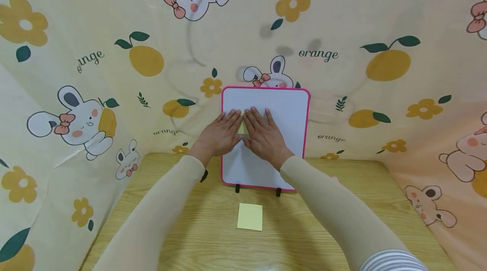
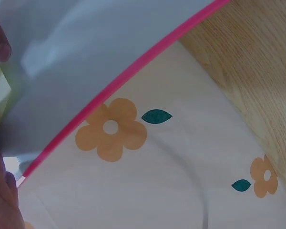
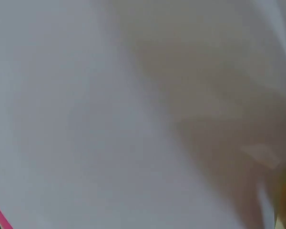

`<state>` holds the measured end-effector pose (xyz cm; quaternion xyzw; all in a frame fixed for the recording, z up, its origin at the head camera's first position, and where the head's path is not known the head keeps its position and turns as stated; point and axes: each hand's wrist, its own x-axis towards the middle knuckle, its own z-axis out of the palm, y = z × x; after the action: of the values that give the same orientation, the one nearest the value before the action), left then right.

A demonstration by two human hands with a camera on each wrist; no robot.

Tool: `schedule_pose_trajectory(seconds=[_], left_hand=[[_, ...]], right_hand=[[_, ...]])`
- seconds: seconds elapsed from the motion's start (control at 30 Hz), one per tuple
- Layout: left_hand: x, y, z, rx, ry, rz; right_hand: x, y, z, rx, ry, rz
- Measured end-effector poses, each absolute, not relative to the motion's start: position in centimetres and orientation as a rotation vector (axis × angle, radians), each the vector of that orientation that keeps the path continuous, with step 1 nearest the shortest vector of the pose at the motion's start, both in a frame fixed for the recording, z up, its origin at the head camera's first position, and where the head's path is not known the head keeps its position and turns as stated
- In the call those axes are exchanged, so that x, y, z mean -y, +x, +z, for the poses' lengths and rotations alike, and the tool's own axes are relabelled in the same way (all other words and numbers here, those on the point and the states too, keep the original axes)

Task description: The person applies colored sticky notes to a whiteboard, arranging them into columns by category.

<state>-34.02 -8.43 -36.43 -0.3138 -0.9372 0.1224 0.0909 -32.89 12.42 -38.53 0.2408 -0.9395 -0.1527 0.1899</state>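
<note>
Left hand (image 1: 220,135) and right hand (image 1: 265,135), fingers straight, grip nothing; they lie over the yellow note (image 1: 242,129), left of the white board's (image 1: 288,121) middle. Pressing evenly should keep it flat.

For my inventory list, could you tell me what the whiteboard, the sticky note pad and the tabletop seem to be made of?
Whiteboard: probably coated board, smooth and faintly glossy, with soft reflections; its evenly coloured rim looks like plastic.
Sticky note pad: likely matte paper, flat and without shine.
Tabletop: low-sheen wood or wood-effect laminate; grain shows, but cannot settle which.
</note>
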Motion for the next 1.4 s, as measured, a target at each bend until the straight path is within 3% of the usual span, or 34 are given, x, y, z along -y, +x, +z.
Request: schedule_pose_trajectory(seconds=[0.4, 0.7, 0.9, 1.4], left_hand=[[8.0, -34.0, -36.4, 2.786, -0.901, 0.368], [5.8, -34.0, -36.3, 2.71, -1.04, 0.369], [7.5, -34.3, -36.7, 2.742, -0.917, 0.438], [8.6, -34.3, -37.1, 2.74, -0.936, 0.405]], right_hand=[[-13.9, -32.0, -39.9, 2.632, 0.484, -0.39], [-14.5, -31.6, -40.3, 2.646, 0.487, -0.432], [-15.0, -31.4, -40.1, 2.652, 0.49, -0.498], [-12.8, -32.4, -39.0, 2.679, 0.585, -0.463]])
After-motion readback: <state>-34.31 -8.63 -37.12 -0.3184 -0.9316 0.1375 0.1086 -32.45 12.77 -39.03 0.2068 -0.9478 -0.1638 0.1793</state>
